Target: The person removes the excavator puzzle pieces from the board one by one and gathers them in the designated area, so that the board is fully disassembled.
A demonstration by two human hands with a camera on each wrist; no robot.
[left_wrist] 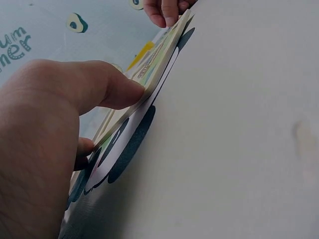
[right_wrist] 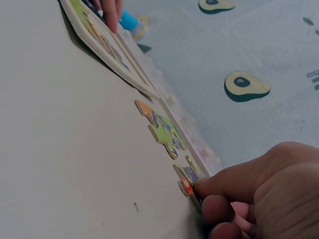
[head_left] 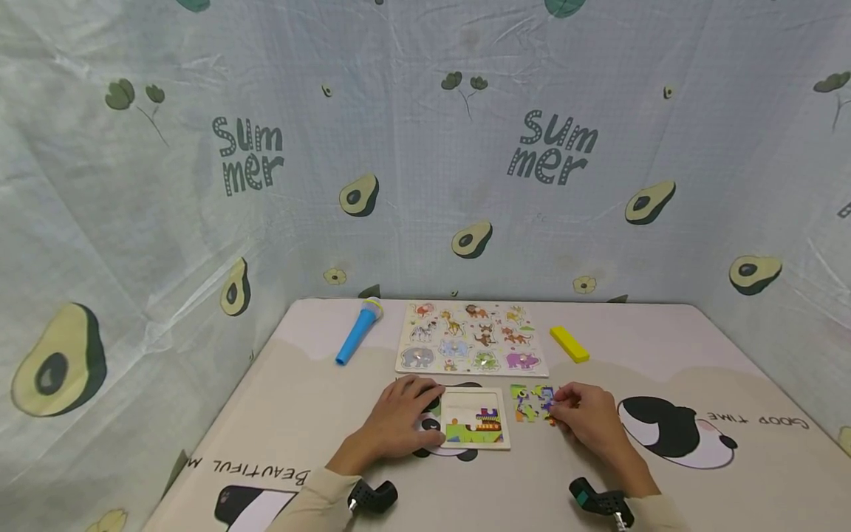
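A square wooden jigsaw tray (head_left: 475,445) lies on the table, with a few colourful pieces fitted along its lower part. My left hand (head_left: 401,417) holds it at the left side, thumb at the near corner and fingertips near the far one. In the left wrist view the thumb (left_wrist: 117,89) bears on the tray's edge. Several loose jigsaw pieces (head_left: 528,405) lie close together just right of the tray. My right hand (head_left: 588,414) pinches a jigsaw piece (right_wrist: 187,186) with a red patch at their right side; the fingers partly hide it.
Behind the tray lies an animal peg puzzle board (head_left: 472,338). A blue toy microphone (head_left: 357,332) is at its left, a yellow block (head_left: 569,344) at its right. The tablecloth (head_left: 532,480) has panda prints, and a printed curtain (head_left: 412,148) stands behind the table.
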